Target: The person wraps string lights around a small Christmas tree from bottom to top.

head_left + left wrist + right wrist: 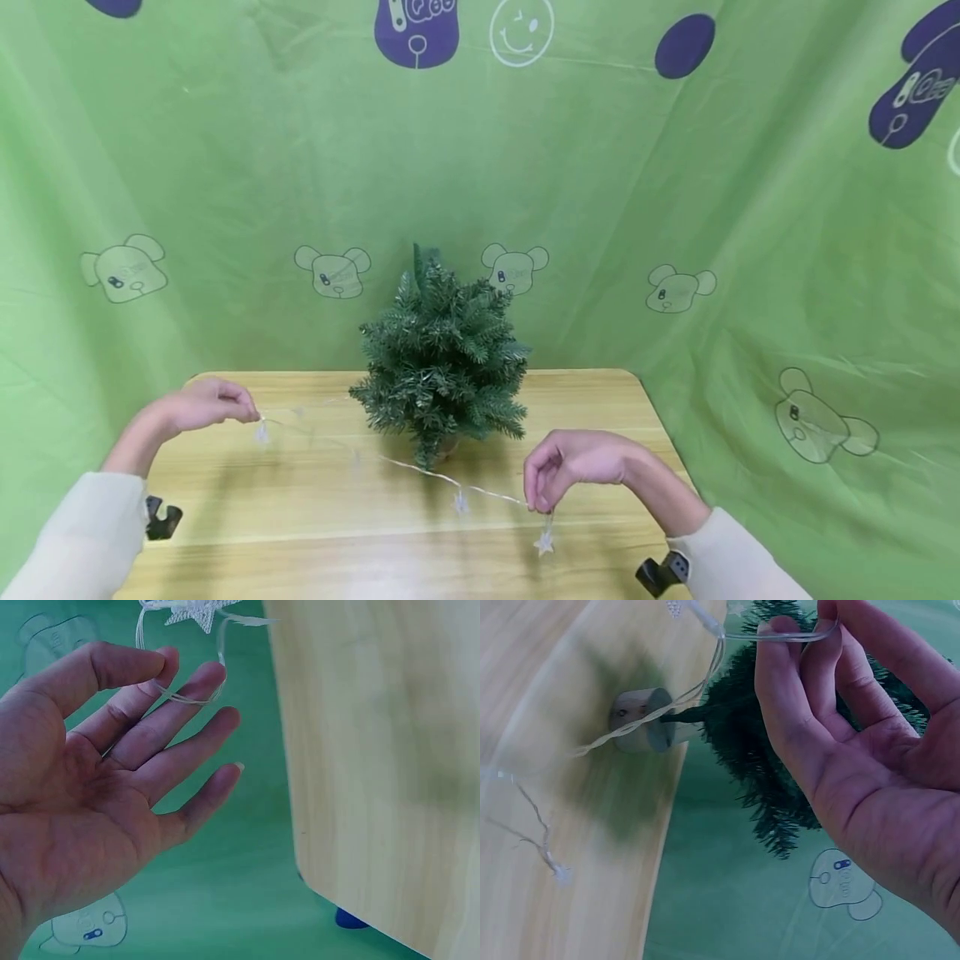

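Observation:
A small artificial Christmas tree [446, 358] stands upright on the wooden table [315, 533]; its round base [645, 724] shows in the right wrist view. A thin string of star lights [491, 495] spans the space in front of it. My left hand [206, 404] pinches the cord between thumb and fingertip at left, other fingers spread, with a star [201, 613] beside the fingertips. At right my right hand [581, 462] pinches a cord section between thumb and fingers; a clear star [543, 543] dangles below. Another star [461, 502] hangs between the hands.
Green fabric [225, 183] with printed cartoon heads surrounds the table at the back and sides. Each sleeve carries a black wrist mount, one at left [162, 518] and one at right [663, 573]. A fainter length of cord [300, 411] runs left of the tree.

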A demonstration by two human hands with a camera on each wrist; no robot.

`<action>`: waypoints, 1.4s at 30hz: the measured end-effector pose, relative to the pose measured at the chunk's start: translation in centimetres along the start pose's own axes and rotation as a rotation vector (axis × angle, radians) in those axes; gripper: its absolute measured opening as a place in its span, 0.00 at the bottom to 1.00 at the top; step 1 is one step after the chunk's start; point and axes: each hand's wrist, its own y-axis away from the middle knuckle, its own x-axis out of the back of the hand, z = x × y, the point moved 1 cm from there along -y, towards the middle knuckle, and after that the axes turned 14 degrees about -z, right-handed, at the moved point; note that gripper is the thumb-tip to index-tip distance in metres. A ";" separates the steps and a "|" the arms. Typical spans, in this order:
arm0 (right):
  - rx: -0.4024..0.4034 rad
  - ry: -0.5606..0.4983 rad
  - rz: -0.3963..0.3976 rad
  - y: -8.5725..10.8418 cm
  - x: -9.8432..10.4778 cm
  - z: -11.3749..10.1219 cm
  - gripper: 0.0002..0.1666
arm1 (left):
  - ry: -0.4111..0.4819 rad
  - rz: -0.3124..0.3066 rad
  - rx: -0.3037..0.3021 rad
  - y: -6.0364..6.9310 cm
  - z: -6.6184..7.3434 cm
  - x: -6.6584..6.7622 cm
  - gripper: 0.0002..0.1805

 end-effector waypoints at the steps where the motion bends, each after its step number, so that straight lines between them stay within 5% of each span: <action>1: 0.000 0.004 0.001 0.1 0.1 -0.3 0.13 | -0.001 -0.001 -0.011 0.2 0.2 0.3 0.10; 7: -0.022 0.039 0.047 1.3 0.8 -1.6 0.12 | 0.001 -0.011 -0.062 1.4 1.6 2.1 0.12; 14: -0.023 0.089 0.073 2.7 1.8 -2.8 0.11 | -0.024 0.002 -0.053 1.6 3.8 3.9 0.12; 21: -0.010 0.117 0.096 2.9 2.1 -3.6 0.11 | -0.086 -0.012 0.047 0.3 4.9 4.9 0.13; 27: -0.038 0.139 0.116 2.5 2.4 -4.1 0.10 | -0.086 -0.058 0.128 -1.2 4.8 4.0 0.11; 35: -0.077 0.172 0.145 2.9 3.5 -5.6 0.10 | -0.036 -0.294 0.255 -2.4 3.6 1.3 0.13; 38: -0.072 0.190 0.149 3.1 3.8 -6.1 0.10 | -0.069 -0.275 0.269 -2.8 3.3 1.0 0.11; 42: -0.056 0.193 0.138 3.0 3.8 -6.6 0.10 | -0.142 -0.175 0.270 -3.4 3.3 1.2 0.14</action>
